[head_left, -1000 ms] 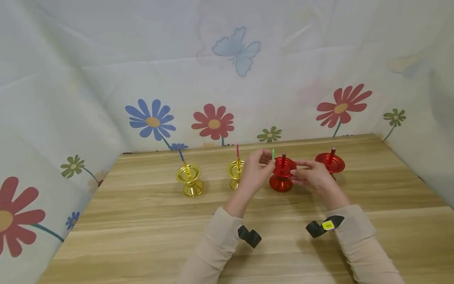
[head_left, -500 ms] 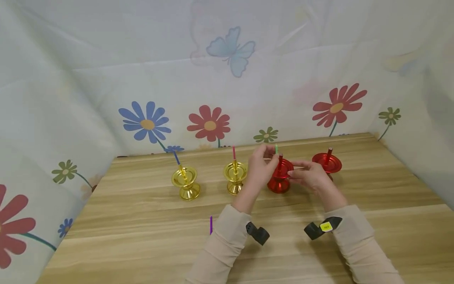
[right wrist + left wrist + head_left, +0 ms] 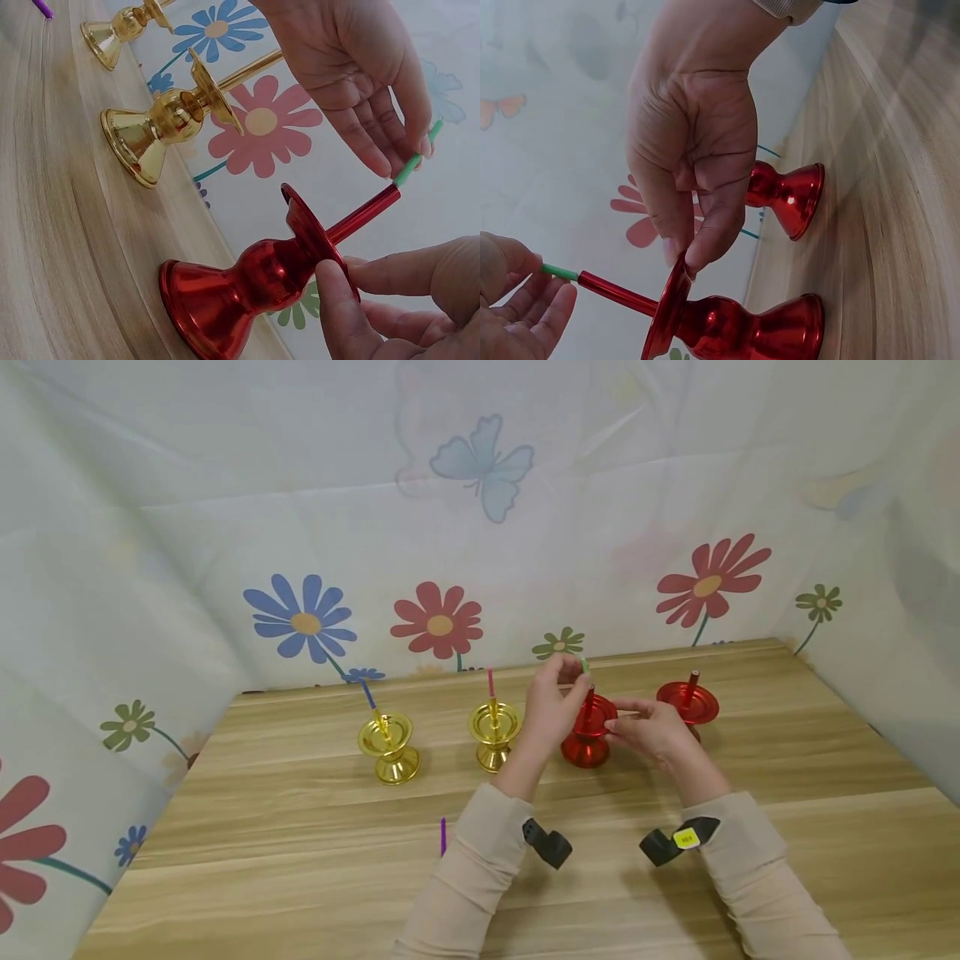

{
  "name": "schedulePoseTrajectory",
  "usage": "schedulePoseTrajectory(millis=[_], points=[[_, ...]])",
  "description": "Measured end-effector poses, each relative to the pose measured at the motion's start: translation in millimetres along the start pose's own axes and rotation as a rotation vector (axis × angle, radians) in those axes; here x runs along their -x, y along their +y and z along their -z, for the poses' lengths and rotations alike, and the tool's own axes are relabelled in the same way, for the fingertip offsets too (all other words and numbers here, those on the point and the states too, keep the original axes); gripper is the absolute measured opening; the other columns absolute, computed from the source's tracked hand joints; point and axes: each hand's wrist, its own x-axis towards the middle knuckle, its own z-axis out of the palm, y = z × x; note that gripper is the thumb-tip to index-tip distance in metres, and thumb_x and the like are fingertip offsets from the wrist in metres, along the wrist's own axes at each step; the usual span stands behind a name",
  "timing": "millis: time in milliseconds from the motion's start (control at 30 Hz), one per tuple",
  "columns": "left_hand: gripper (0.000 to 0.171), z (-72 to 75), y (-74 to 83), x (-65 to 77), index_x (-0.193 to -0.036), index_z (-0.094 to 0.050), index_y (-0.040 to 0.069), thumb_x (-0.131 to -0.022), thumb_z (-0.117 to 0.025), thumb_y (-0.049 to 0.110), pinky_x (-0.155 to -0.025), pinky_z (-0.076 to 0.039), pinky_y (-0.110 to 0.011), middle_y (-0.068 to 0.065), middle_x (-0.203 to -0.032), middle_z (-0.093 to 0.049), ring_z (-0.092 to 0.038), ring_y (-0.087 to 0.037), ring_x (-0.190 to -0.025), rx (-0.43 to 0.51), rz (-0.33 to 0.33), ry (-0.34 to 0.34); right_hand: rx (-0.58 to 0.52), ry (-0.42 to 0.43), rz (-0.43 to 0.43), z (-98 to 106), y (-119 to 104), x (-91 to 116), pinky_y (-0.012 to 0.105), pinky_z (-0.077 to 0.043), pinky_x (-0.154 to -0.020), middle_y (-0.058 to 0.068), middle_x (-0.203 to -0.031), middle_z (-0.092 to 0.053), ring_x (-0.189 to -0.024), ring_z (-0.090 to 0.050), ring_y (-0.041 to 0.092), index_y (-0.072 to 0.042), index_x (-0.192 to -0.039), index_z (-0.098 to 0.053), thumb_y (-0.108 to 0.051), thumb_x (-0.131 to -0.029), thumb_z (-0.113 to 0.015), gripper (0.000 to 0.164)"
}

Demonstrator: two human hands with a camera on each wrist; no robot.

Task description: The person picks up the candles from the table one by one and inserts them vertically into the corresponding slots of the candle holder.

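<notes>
My left hand (image 3: 551, 706) pinches a thin green candle (image 3: 405, 172) between thumb and finger. The candle's lower end is right at the top of the upright tube on a red metal candle holder (image 3: 274, 274); in the right wrist view it leans slightly from the tube's line. With thumb and fingers my right hand (image 3: 656, 733) pinches the rim of that holder's dish, from the right side. The holder stands on its flared base on the wooden table (image 3: 300, 877). Part of the green candle is hidden behind my left fingertips in the head view.
A second red candle holder (image 3: 701, 706) stands to the right with a bare tube. Two gold candle holders stand left: one (image 3: 397, 767) bears a tilted blue candle (image 3: 368, 695), the other (image 3: 492, 758) a pink candle (image 3: 491, 683). A purple candle (image 3: 443, 835) lies beside my left sleeve.
My left hand has raised the green candle and brought it to the top of the red holder's tube. The right hand keeps its grip on the dish rim. The purple candle has come into sight.
</notes>
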Motion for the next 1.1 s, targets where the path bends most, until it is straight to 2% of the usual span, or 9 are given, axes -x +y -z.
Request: schedulePoseTrajectory(millis=[233,667,867,1100], points=[[0.013,-1.3,1.7,-2.3,-0.103,-0.060,-0.004,-0.091,-0.058,0.002,-0.079,-0.055,-0.021,-0.017,-0.101,-0.064,-0.063,-0.023,-0.092,-0.017,0.010,-0.013,0.007,-0.009,0.003,2,1,1,0.029,-0.053,-0.085,-0.002,-0.084,-0.063,-0.076,-0.068,0.008,0.006,-0.142,-0.034,0.000,-0.093,-0.054,0.053],[0.014,-1.2,-0.5,-9.0,-0.105,-0.059,-0.003,-0.093,-0.058,0.004,-0.080,-0.054,-0.020,-0.016,-0.098,-0.066,-0.064,-0.024,-0.091,-0.128,-0.031,-0.047,-0.029,-0.025,0.009,0,-1,2,0.026,-0.056,-0.079,0.000,-0.085,-0.063,-0.073,-0.066,0.006,0.007,-0.143,-0.031,0.001,-0.093,-0.053,0.055],[0.014,-0.4,-1.8,-11.0,-0.105,-0.058,-0.003,-0.092,-0.058,0.003,-0.082,-0.053,-0.022,-0.017,-0.098,-0.066,-0.064,-0.025,-0.092,-0.150,-0.038,-0.060,-0.034,-0.028,0.013,0,-1,2,0.025,-0.056,-0.078,0.000,-0.086,-0.063,-0.073,-0.066,0.007,0.007,-0.143,-0.031,0.001,-0.093,-0.053,0.054],[0.015,1.0,2.7,-10.9,-0.107,-0.059,-0.002,-0.093,-0.057,0.005,-0.080,-0.053,-0.018,-0.015,-0.099,-0.066,-0.064,-0.023,-0.094,-0.267,-0.084,-0.111,-0.036,-0.037,0.018,0,-1,3,0.025,-0.056,-0.078,0.001,-0.088,-0.062,-0.073,-0.066,0.007,0.008,-0.143,-0.030,0.002,-0.093,-0.053,0.055]])
